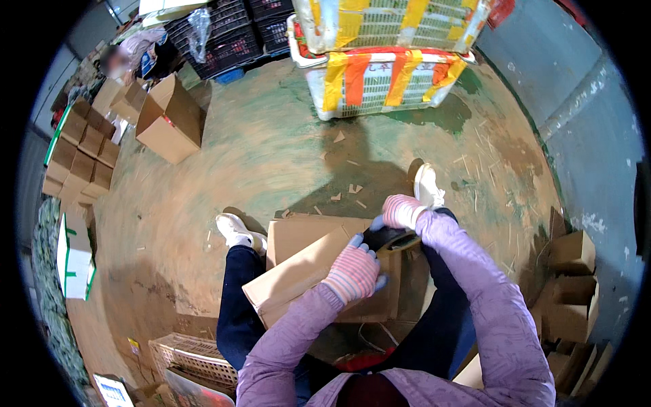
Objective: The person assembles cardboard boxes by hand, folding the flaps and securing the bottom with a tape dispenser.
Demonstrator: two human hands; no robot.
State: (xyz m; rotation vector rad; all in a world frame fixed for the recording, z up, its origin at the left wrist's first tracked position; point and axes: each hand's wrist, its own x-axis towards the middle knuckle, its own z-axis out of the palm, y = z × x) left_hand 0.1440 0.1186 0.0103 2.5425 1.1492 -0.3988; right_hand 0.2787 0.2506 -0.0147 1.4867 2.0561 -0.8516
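Under everything lies a dusty green and brown floor point(271, 142) with little scraps of card on it. Far off, at the top, stand two big white crates point(380, 74) wrapped in yellow and orange tape, one on top of the other. Left of them is a stack of dark crates point(230, 34). On the far left a brown open box point(166, 119) sits on the floor, with rows of small folded boxes point(78, 152) just beside it, and a person point(132, 57) is over there too. On the right, near the grey wall point(590, 136), is a pile of more small boxes point(573, 285). Near the bottom left lies a pale basket point(193, 356). In the middle, between the person's two legs in dark trousers and white shoes, is a flat brown carton point(298, 268), tilted up on its side. The left hand point(352, 273), in a pink striped glove, presses down on the carton's top edge with its fingers curled over it. The right hand point(401, 211), in the same kind of glove, is closed around a black tape tool point(390, 239) that touches the carton's right end. Both arms wear purple sleeves.
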